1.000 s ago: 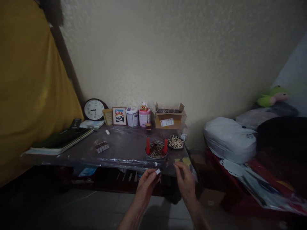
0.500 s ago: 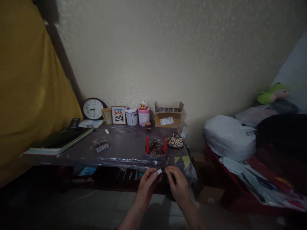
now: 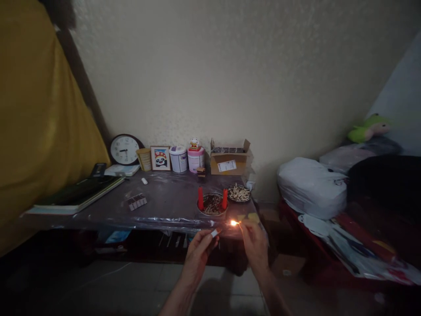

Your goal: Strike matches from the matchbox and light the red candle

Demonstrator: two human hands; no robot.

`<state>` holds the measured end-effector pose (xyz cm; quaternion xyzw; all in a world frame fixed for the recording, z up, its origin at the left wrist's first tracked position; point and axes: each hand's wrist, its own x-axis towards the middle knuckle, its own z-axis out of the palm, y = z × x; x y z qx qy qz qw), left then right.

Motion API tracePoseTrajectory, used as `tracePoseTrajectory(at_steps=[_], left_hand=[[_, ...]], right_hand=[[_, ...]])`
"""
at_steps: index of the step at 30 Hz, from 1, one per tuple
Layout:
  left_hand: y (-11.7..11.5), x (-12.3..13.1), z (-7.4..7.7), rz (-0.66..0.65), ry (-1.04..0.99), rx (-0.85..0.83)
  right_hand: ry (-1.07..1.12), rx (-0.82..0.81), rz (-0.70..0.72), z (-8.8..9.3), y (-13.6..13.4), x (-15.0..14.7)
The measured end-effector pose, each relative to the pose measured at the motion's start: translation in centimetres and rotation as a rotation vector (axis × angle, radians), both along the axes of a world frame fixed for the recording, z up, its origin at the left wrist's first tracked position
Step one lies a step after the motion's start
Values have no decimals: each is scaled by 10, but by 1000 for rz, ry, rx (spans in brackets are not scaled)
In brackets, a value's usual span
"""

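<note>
My left hand (image 3: 199, 252) pinches a small matchbox (image 3: 215, 233) in front of the table's near edge. My right hand (image 3: 254, 243) pinches a burning match (image 3: 234, 223), its flame just right of the matchbox. Beyond the hands, a round tray (image 3: 212, 205) sits on the table with two upright red candles, one (image 3: 200, 192) at its left and one (image 3: 224, 194) at its right. A dish of matchsticks (image 3: 239, 193) stands right behind the tray.
The plastic-covered table (image 3: 164, 206) also carries a strip of matchboxes (image 3: 137, 202), books (image 3: 79, 193), a clock (image 3: 124, 149), tins (image 3: 179, 159) and a cardboard box (image 3: 229, 161) along the wall. Bundles and a white sack (image 3: 311, 186) lie to the right.
My right hand came to the matchbox, then drew away to the right. The match in it is now lit.
</note>
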<state>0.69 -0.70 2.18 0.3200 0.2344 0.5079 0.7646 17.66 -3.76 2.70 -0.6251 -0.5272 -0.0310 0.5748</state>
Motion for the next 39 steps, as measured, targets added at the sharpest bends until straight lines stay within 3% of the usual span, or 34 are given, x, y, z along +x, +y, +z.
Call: tracePoseTrajectory(at_steps=[14, 28, 39], left_hand=[[2, -1, -6, -14, 24, -6], [2, 0, -7, 14, 51, -16], [4, 1, -10, -5, 43, -12]], right_hand=[[136, 8, -160, 4, -5, 7], [66, 24, -119, 11, -8, 6], [147, 25, -38, 10, -7, 5]])
